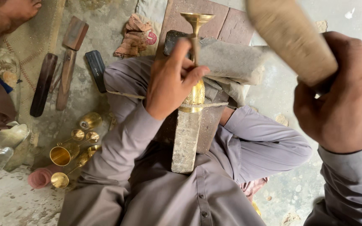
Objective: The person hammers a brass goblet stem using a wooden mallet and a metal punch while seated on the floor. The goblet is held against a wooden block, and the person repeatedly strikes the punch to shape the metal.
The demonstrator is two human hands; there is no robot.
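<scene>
Both fingers [189, 62] pinch brass goblet [196, 54] stem.

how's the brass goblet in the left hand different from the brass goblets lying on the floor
The held goblet stands with its foot up and its cup pushed down over a metal bar; the floor goblets lie tipped on their sides in a loose heap. The left hand has a grip on the held goblet's stem, while nothing touches the floor goblets. Both are shiny yellow brass with thin stems.
</scene>
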